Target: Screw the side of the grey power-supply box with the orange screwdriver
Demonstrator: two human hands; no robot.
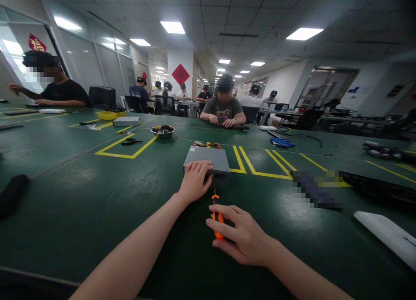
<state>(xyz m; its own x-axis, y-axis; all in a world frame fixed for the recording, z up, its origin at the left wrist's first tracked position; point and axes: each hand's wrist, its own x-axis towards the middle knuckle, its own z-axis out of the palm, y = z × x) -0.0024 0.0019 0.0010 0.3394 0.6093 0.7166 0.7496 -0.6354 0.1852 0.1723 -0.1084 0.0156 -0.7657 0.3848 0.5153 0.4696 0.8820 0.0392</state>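
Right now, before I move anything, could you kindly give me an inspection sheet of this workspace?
Surface: green bench mat marked with yellow tape lines.
Job's things: grey metal box; orange-handled screwdriver, shaft towards the box.
Clutter: steel bowl of small parts, black-handled tool, blue gloves.
Hands: left hand rests on the box; right hand grips the screwdriver.
Cables: coloured wire bundle beyond the box; black cable further right.
Surroundings: seated co-workers at benches, ceiling lights.

Left hand point(195, 182) and right hand point(242, 235) reach forward, both bare

The left fingers point(203, 168) is bending downward, the right fingers point(224, 224) curl inward, and both wrists are low.
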